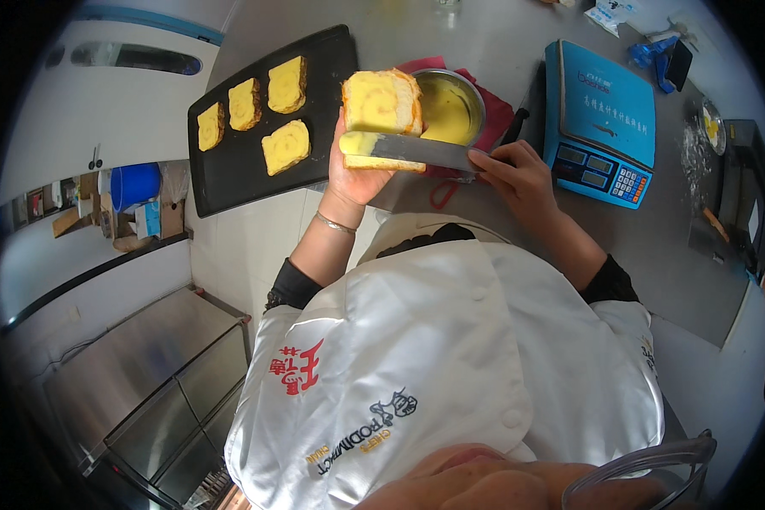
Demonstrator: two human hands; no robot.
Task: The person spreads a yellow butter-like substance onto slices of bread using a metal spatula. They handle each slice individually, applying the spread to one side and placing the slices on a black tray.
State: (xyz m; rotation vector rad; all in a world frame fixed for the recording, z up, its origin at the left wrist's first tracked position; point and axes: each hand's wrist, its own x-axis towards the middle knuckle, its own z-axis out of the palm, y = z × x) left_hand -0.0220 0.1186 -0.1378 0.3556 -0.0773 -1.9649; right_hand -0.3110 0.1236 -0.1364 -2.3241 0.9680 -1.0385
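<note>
My left hand holds up a thick slice of bread whose top is coated with yellow spread. In my right hand is a metal spatula, its long flat blade lying across the near part of the slice. A smear of yellow spread covers the blade's rounded tip. Just behind the slice stands a round metal bowl of yellow spread, partly hidden by the bread. Under the bowl is a red cloth. To the left, a black baking tray bears several yellow-coated bread slices.
A blue digital scale stands right of the bowl on the steel table. A black handle lies between them. Farther right are a small metal dish and a blue stand. A white cabinet borders the tray's left side.
</note>
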